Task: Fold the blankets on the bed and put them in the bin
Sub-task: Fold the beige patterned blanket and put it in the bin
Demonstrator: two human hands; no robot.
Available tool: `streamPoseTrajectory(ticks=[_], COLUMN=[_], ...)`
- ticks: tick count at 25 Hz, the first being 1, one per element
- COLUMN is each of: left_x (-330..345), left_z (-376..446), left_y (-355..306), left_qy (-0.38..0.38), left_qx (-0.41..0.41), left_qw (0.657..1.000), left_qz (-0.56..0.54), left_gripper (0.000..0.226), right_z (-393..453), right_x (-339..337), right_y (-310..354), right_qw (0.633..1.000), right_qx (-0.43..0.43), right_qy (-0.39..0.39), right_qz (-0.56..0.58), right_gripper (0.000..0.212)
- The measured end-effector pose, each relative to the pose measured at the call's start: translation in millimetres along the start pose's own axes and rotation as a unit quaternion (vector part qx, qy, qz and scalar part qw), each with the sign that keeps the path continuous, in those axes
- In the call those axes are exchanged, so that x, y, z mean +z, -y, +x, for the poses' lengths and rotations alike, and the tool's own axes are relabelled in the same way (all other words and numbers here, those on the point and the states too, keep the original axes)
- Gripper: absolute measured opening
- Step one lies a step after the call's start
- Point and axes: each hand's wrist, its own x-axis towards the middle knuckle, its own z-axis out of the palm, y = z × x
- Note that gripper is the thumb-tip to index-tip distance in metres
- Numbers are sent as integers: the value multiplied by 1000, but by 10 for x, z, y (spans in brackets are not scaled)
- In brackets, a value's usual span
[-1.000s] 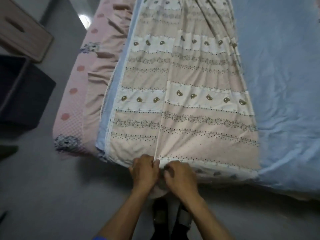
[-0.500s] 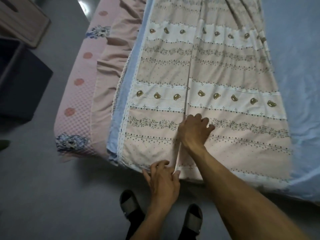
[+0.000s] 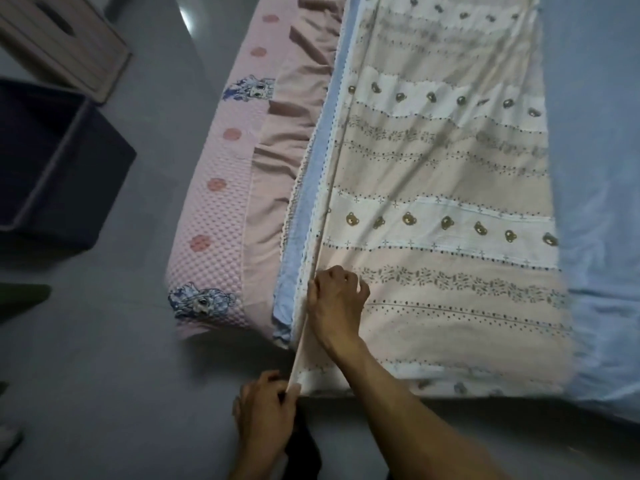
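One bear-print blanket [image 3: 440, 216] lies folded lengthwise on the bed [image 3: 599, 168], two hands at its left edge.
One dark bin [image 3: 52, 161] stands open on the floor, well left of the bed, beside one wooden cabinet [image 3: 65, 36]. Pink mattress padding [image 3: 214, 216] shows between. The left hand [image 3: 265, 415] pinches the blanket's near corner in a closed grip; the right hand [image 3: 334, 306], fingers curled, grips the folded edge farther up, forearm crossing the blanket.

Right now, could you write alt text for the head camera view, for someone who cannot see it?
Two hands fold a beige bear-print blanket on a bed: the left hand pinches the folded edge at the near corner, and the right hand grips that edge further up. A dark bin stands on the floor to the left.
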Motion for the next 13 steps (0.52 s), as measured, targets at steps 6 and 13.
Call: streamPoseTrajectory(ticks=[6,13], left_x=[-35,-341], left_z=[700,1201], left_y=[-418,-1073], left_qy=[82,-28], left_qx=[-68,-11], left_qw=[979,1000], left_qz=[-173,0], left_gripper=[24,26], right_z=[107,62], right_x=[114,-79], right_y=[-369,-1263], right_qw=[995,997], right_qx=[4,40], right_qy=[95,58], right_qz=[-22,-22], right_gripper=[26,46])
